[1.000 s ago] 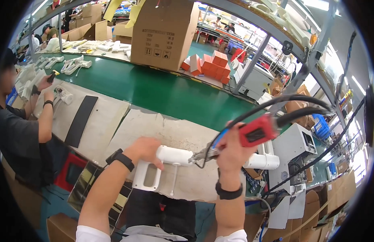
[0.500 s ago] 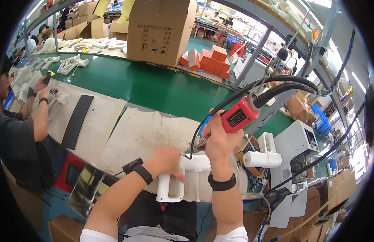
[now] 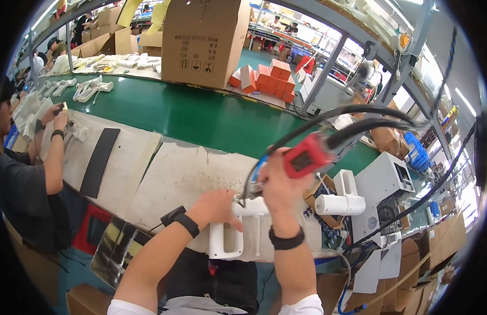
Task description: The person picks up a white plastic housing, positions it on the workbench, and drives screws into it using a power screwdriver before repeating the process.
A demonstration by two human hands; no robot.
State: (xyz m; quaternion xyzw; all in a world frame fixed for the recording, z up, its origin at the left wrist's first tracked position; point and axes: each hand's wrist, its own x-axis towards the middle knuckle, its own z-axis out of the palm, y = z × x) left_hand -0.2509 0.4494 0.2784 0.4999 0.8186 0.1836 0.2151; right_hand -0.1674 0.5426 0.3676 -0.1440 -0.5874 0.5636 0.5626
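Observation:
My left hand (image 3: 216, 206) is closed on a white handheld housing (image 3: 218, 242), which has a loop-shaped handle and lies at the near edge of the worktop. My right hand (image 3: 283, 188) grips a red power screwdriver (image 3: 305, 156), tilted with its metal front end down by the top of the housing, close to my left fingers. Whether the tip touches the housing cannot be made out. Black cables (image 3: 359, 126) run from the tool's back toward the upper right. Another white housing (image 3: 339, 205) lies to the right of my right hand.
A black strip (image 3: 100, 163) lies on the covered worktop (image 3: 175, 168), left of me. Beyond runs a green surface (image 3: 185, 113) with a large carton (image 3: 201, 44) and orange boxes (image 3: 269, 79). A co-worker (image 3: 28, 163) handles parts at the left. A white machine (image 3: 382, 181) stands right.
The red screwdriver and my right hand have shifted slightly left and look blurred. The white housing has shifted a little up and right, its handle turned more upright. My left hand stays on it.

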